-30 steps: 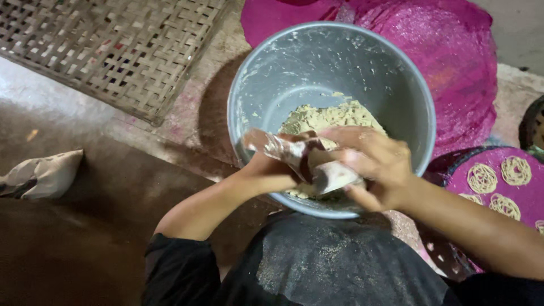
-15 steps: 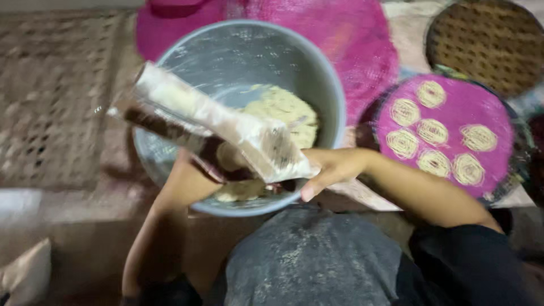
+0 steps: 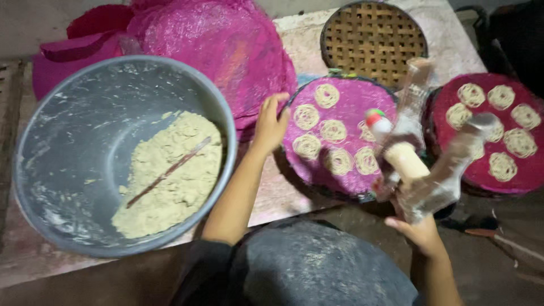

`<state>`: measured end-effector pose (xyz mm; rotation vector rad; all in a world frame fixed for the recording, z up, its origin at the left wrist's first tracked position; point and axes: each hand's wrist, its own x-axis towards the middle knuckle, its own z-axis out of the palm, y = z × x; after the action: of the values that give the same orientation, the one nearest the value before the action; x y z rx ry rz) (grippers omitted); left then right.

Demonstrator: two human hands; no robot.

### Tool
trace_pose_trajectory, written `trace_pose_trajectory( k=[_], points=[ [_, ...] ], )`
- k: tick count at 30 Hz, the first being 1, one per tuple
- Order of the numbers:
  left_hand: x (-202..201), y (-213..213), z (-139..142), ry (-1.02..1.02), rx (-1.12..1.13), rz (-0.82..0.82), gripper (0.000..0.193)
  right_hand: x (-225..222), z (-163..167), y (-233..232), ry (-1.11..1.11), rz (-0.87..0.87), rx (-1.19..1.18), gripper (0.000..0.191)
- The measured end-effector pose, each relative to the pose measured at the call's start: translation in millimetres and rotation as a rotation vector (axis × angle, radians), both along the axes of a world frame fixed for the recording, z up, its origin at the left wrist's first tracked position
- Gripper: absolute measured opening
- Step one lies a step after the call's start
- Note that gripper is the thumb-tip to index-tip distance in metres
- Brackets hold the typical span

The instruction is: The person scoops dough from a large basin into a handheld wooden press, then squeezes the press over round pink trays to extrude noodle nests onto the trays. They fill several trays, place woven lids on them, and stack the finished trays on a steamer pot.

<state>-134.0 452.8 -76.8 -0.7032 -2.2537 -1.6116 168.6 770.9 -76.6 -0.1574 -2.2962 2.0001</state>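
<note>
My right hand [image 3: 420,231] grips a dough-filled plastic piping bag [image 3: 422,164] with a cylindrical press, held over the near edge of a round pink-covered tray [image 3: 351,93]. That tray carries several spiral dough coils [image 3: 332,131]. My left hand [image 3: 271,123] rests on that tray's left rim, fingers spread. A large grey metal bowl [image 3: 68,124] at the left holds pale green dough [image 3: 170,175] with a thin stick [image 3: 169,170] lying in it.
A second pink tray [image 3: 530,173] with several coils sits at the right. An empty woven bamboo tray [image 3: 374,37] lies behind. A pile of pink netting [image 3: 215,45] is heaped behind the bowl. My dark, flour-dusted lap [image 3: 317,266] fills the bottom.
The view has swung right from the bowl to the trays. My right hand carried the piping bag from over the bowl to the pink tray; my left hand let go and reached the tray's rim.
</note>
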Motion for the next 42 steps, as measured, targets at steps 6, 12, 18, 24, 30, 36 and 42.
trace_pose_trajectory(
  k=[6,12,18,24,30,36,42],
  points=[
    [-110,67,-54,-0.556,-0.298,-0.175,0.037,37,25,32,0.132,-0.133,-0.232,0.099],
    [-70,58,-69,-0.872,0.534,-0.151,0.035,19,30,74,0.147,-0.047,-0.304,0.108],
    [81,26,-119,-0.830,0.722,0.349,0.044,-24,14,91,0.188,0.038,-0.386,0.107],
    [63,-17,-149,-0.802,0.913,0.167,0.044,-61,5,62,0.253,0.137,-0.470,0.094],
    [84,-8,-135,-0.725,0.526,0.165,0.058,-66,0,34,0.189,0.217,-0.550,0.093],
    [193,6,-74,-0.443,0.499,0.262,0.072,-54,12,22,-0.033,0.223,-0.284,0.095],
    [136,-12,15,-0.408,0.755,-0.369,0.077,-69,48,16,-0.415,0.679,-0.293,0.099]
  ],
)
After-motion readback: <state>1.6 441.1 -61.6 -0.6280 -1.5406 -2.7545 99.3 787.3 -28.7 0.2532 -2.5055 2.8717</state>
